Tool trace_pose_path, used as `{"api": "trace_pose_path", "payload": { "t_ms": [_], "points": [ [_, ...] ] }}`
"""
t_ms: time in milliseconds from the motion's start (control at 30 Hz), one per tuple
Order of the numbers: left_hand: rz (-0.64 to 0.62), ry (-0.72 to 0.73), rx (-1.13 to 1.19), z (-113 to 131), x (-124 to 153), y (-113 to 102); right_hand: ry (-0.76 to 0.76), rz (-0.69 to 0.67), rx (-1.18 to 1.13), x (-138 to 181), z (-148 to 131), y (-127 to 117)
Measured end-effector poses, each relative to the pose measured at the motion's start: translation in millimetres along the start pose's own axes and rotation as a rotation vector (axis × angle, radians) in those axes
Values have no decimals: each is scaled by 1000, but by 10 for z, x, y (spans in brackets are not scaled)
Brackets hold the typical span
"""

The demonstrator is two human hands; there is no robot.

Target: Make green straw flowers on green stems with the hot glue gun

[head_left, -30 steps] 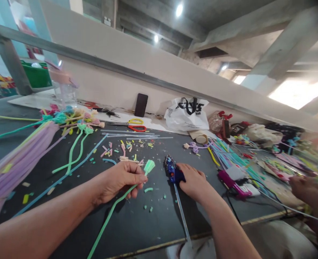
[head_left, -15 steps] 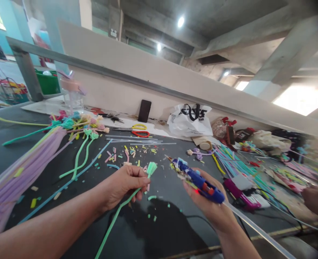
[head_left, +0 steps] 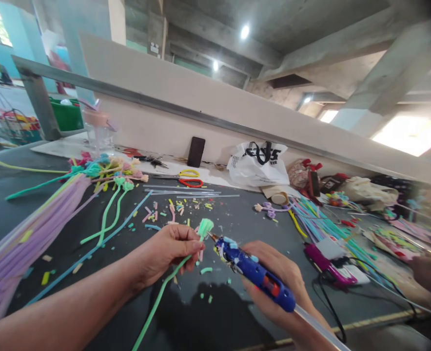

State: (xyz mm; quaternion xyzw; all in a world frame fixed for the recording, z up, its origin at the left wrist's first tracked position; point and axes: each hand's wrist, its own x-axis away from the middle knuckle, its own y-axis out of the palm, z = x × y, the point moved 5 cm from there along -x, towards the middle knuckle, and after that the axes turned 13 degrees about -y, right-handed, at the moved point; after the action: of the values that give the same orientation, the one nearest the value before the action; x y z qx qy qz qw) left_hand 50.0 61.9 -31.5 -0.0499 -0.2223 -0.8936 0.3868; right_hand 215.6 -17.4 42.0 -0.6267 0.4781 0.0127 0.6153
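Observation:
Between the fingertips of my left hand (head_left: 173, 247) is a green fuzzy stem (head_left: 159, 298), its lower length trailing toward me. A tufted green bud (head_left: 205, 227) tops it just above my thumb. My right hand (head_left: 277, 278) is wrapped round a blue hot glue gun (head_left: 255, 273) with bits stuck to its front and a clear glue stick (head_left: 316, 326) coming out of its back. The nozzle tip points at the base of the bud, very close to it; whether they touch I cannot tell. Small green offcuts (head_left: 206, 270) lie below on the dark table.
Scissors (head_left: 189, 178), glue sticks (head_left: 186, 191) and a phone (head_left: 196, 151) are beyond my hands. Purple stems (head_left: 43, 222) and finished flower heads (head_left: 116, 168) lie left. On the right are a magenta device (head_left: 328, 265) with cables, more stems (head_left: 314, 222) and another person's hand (head_left: 429, 273).
My right hand has brought the glue gun left and turned it, so its nozzle now reaches the green bud. My left hand stays almost still with the stem.

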Motion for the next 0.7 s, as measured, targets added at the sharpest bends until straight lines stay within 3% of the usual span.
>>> {"api": "trace_pose_path", "payload": {
  "t_ms": [367, 700],
  "points": [
    [11, 52, -24, 43, 12, 24, 78, -111, 176, 23, 40, 60],
    [-1, 68, -36, 28, -6, 9, 15, -107, 307, -33, 27, 68]
  ]
}}
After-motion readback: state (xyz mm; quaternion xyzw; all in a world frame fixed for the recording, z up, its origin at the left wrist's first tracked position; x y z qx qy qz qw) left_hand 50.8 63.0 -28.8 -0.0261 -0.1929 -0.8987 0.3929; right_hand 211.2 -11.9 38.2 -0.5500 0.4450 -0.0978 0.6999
